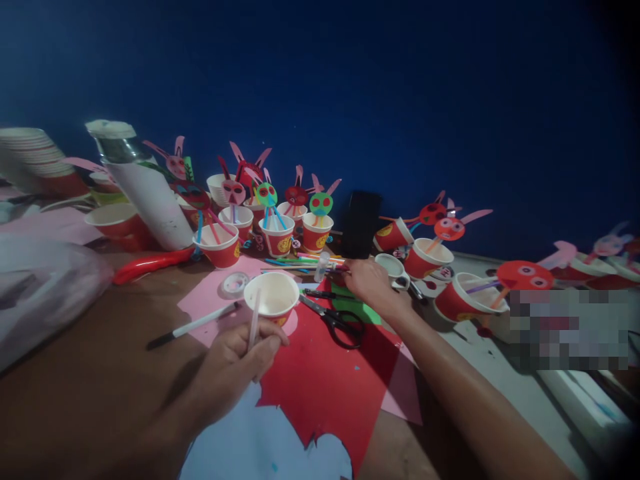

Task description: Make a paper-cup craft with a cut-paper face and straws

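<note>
My left hand pinches a pale pink straw between thumb and fingers. The straw stands upright in front of a red and white paper cup, and the fingers are close against the cup's lower side; whether they also grip it I cannot tell. Farther off, my right hand reaches to a pile of coloured straws, beside a white mug. Its fingers are bunched together, and their tips are partly hidden. Black scissors lie between the hands on red paper.
Several red paper cups with paper rabbit faces on straws line the back. A tape roll and a marker lie left. Light blue paper is in front. A plastic bag and a white cylinder stand left.
</note>
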{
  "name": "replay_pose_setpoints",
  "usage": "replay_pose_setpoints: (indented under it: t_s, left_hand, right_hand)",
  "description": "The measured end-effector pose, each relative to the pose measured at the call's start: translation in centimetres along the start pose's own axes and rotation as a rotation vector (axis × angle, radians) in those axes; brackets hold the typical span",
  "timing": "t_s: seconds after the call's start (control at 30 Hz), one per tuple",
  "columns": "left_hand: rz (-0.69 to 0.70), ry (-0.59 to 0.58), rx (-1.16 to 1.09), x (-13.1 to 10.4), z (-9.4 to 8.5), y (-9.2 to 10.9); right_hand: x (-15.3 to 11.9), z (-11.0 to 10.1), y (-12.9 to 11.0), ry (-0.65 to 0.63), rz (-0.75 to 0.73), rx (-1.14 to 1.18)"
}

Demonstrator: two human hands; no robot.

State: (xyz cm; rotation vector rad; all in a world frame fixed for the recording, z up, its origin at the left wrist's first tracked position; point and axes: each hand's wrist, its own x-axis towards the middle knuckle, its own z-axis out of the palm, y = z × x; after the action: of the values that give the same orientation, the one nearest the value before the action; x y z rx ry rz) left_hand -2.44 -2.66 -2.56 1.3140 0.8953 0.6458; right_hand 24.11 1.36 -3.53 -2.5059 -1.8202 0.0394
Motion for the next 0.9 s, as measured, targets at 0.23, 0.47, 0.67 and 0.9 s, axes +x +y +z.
replay_pose_setpoints:
  t_s: [0.23,0.47,0.67,0.9]
  left_hand:
    - [-0.027,-0.016,0.02,0.0,-0.2,0.0]
    - [-0.011,-0.037,0.029,0.0,-0.2,-0.1]
    - [0.006,-0.036,0.003,0.3,0.1,-0.1]
    - [0.003,-0.075,-0.136,0.6,-0.1,-0.1]
  right_hand:
    - [0.3,0.2,0.1,-0.073,-0.026,-0.117]
    - [-0.8,-2.6,1.5,-0.104,-0.101,-0.119]
    - [-0.7,-4.2,2.5,-0.13,-0.076,-0.095]
    - [-1.9,-6.3,4.6,-0.105,-0.076,-0.031]
